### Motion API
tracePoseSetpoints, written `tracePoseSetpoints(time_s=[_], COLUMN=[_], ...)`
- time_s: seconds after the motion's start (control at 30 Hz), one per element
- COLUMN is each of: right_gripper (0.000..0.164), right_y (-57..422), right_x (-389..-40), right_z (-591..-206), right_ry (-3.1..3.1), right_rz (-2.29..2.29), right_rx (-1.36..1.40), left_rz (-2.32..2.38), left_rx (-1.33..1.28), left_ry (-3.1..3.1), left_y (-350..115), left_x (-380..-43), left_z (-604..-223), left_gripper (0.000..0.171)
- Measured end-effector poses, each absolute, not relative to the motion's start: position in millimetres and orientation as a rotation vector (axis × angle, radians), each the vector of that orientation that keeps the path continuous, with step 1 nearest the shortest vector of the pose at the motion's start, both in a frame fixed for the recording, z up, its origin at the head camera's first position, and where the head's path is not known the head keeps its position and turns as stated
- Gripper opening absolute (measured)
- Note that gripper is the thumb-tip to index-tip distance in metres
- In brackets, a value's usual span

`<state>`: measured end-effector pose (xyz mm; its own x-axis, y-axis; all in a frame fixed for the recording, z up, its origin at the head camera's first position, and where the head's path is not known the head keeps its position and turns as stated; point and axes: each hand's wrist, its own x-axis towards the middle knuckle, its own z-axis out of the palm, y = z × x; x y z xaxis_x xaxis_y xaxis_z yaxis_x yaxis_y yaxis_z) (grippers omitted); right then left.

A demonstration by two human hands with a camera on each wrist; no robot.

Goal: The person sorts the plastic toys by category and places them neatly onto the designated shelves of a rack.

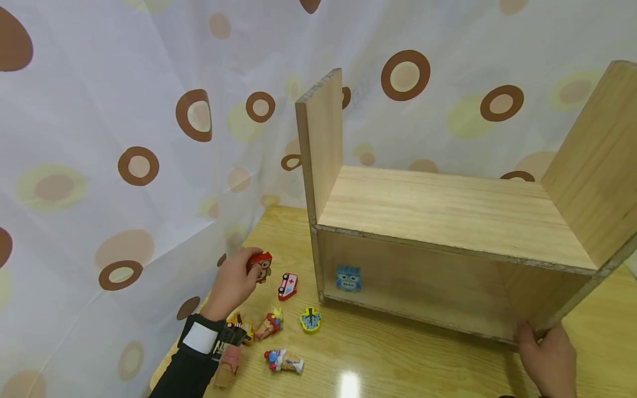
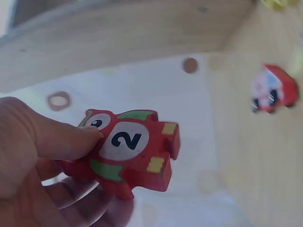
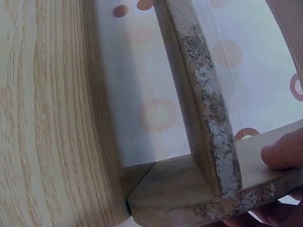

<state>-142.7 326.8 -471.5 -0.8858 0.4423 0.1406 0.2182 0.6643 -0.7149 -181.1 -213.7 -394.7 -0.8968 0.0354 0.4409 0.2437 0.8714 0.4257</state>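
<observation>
A red wooden owl (image 1: 266, 261) with a black 2 on its belly is pinched between thumb and fingers of my left hand (image 1: 233, 284). It hangs above the left side of the table; the left wrist view shows the owl's (image 2: 124, 144) front and feet. At the lower right, my right hand (image 1: 551, 356) grips the side board of a wooden shelf (image 1: 458, 213). Thumb and fingers lie on opposite sides of that board in the right wrist view. A blue owl (image 1: 348, 279) stands inside the shelf's lower compartment, at its left end.
Left of the shelf lie a toy ambulance (image 1: 288, 286), a yellow-edged tree-shaped piece (image 1: 311, 320) and two ice-cream-cone toys, one nearer the front (image 1: 285, 360). A yellow toy (image 1: 247, 330) and a pinkish-brown piece (image 1: 229, 362) are partly behind my left wrist. A patterned sheet (image 1: 149, 210) hangs behind.
</observation>
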Motion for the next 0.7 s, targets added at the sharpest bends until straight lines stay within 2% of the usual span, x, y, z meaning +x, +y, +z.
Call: tracePoseSetpoints(time_s=[0.2, 0.37, 0.7], right_gripper=[0.055, 0.055, 0.044], right_y=[327.0, 329.7, 328.9], right_x=[-145.4, -143.4, -141.2], right_z=[-465.7, -465.0, -469.9], right_ry=[-2.646, -2.626, -2.608], right_rz=[1.098, 1.096, 1.04], right_rx=[-0.585, -0.555, -0.495], left_rz=[-0.73, -0.781, -0.799], left_rx=[-0.296, -0.524, -0.854], left_ry=[-2.452, -2.375, -2.405], left_y=[-200.0, -177.2, -107.3], left_x=[-154.0, -134.3, -137.4], left_z=[-363.6, -333.7, -318.4], left_gripper=[0.029, 0.03, 0.027])
